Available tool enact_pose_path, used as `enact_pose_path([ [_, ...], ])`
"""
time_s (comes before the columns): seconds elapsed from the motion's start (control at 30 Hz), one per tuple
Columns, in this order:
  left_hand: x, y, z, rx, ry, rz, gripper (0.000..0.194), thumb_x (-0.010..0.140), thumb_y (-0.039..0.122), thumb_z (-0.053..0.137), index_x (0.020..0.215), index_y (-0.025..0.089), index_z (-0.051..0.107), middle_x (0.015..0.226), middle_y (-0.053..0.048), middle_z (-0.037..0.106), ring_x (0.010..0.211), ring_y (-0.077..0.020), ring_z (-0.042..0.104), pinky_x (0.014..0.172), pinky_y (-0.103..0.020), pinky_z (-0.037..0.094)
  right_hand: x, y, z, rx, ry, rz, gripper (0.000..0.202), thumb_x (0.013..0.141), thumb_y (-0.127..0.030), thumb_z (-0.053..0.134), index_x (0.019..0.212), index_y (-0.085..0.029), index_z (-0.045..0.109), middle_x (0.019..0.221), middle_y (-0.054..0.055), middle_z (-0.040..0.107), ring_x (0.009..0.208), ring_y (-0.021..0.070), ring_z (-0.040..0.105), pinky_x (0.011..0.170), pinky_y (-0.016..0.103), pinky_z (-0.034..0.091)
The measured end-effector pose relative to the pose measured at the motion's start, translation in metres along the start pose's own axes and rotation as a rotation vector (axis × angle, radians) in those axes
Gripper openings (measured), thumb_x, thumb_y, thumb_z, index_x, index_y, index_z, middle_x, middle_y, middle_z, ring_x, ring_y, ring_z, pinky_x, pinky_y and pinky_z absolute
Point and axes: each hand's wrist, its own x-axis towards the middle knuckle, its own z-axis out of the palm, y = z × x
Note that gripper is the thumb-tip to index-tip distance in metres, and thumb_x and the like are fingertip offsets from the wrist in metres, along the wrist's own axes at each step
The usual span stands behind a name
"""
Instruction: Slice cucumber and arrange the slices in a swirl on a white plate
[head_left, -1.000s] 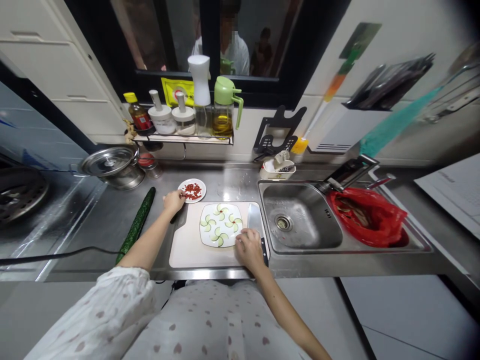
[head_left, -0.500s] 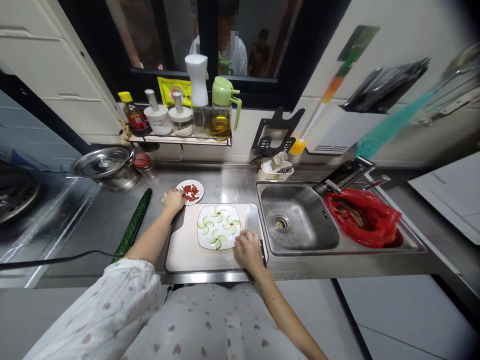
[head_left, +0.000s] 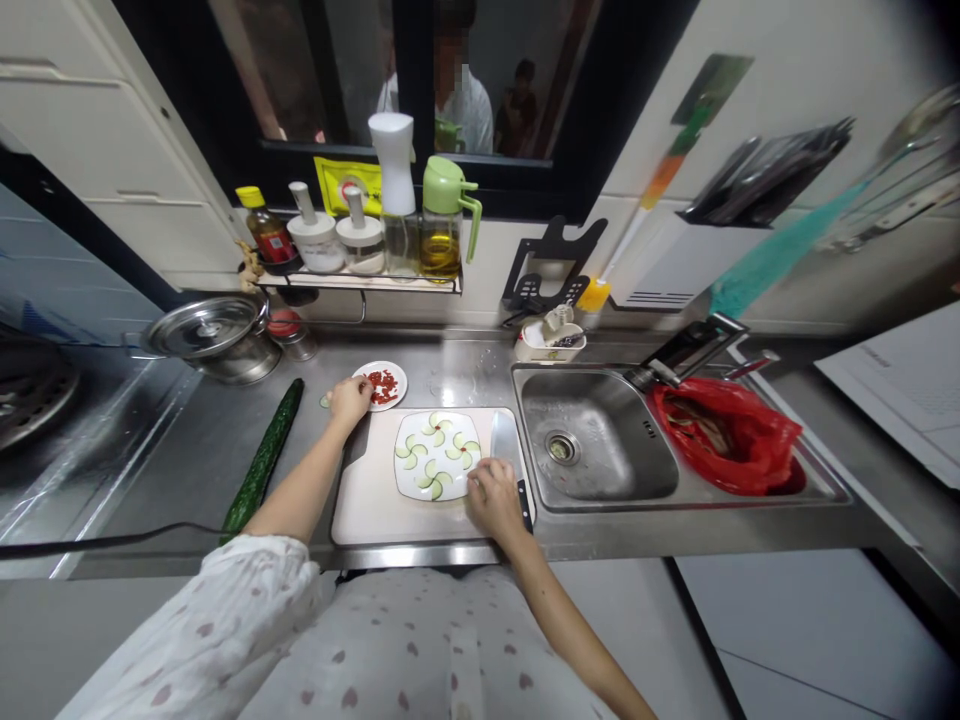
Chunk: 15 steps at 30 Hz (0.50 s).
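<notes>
My left hand (head_left: 349,401) reaches over the left rim of a small white plate (head_left: 401,383), its fingertips drawn together beside chopped red pieces (head_left: 385,386). What those fingertips hold, if anything, is too small to see. Curled fingers of my right hand (head_left: 495,492) meet at the right edge of a squarish white plate (head_left: 409,481); what is in them cannot be made out. On that plate, thin cucumber slices (head_left: 436,482) form several pinwheels, some with red centres. The plate sits on a pale cutting board (head_left: 367,505). A knife (head_left: 506,437) lies on the board, partly behind my right hand.
Left of the board lies a whole cucumber (head_left: 264,455), with a lidded steel pot (head_left: 214,340) behind it. A sink (head_left: 600,440) is at the right, beside a red plastic bag (head_left: 739,440). Seasoning containers and an oil bottle (head_left: 442,220) stand on a rack (head_left: 367,281).
My left hand has shifted very slightly at the small plate's rim. My right hand has moved a touch leftward at the squarish plate's edge. The cucumber slices look the same.
</notes>
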Motion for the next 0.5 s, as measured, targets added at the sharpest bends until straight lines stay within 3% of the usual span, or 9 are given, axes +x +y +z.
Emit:
enact_pose_path([
  [0.17, -0.027, 0.017, 0.007, -0.338, 0.004, 0.022, 0.030, 0.085, 0.038, 0.046, 0.100, 0.022, 0.067, 0.100, -0.003, 0.071, 0.088, -0.0180, 0.062, 0.080, -0.028, 0.043, 0.002, -0.003, 0.000, 0.014, -0.030, 0.002, 0.016, 0.088, -0.021, 0.050, 0.088, -0.020, 0.065, 0.098, 0.008, 0.059, 0.101, 0.0235, 0.045, 0.090, 0.037, 0.037],
  [0.27, -0.059, 0.031, 0.014, -0.493, -0.043, 0.160, 0.028, 0.084, 0.037, 0.049, 0.097, 0.020, 0.067, 0.100, -0.002, 0.071, 0.081, -0.0150, 0.061, 0.076, -0.025, 0.045, 0.006, -0.006, -0.002, 0.042, -0.029, -0.010, 0.016, 0.089, -0.021, 0.049, 0.089, -0.020, 0.064, 0.096, 0.007, 0.061, 0.099, 0.0230, 0.046, 0.088, 0.035, 0.038],
  [0.5, -0.134, 0.051, 0.026, -0.532, -0.215, 0.415, 0.026, 0.088, 0.036, 0.046, 0.090, 0.021, 0.067, 0.093, -0.004, 0.070, 0.084, -0.0167, 0.060, 0.078, -0.028, 0.045, 0.015, -0.013, 0.003, 0.187, -0.019, -0.028, 0.017, 0.091, -0.026, 0.047, 0.090, -0.020, 0.063, 0.092, 0.006, 0.064, 0.091, 0.0210, 0.053, 0.084, 0.033, 0.041],
])
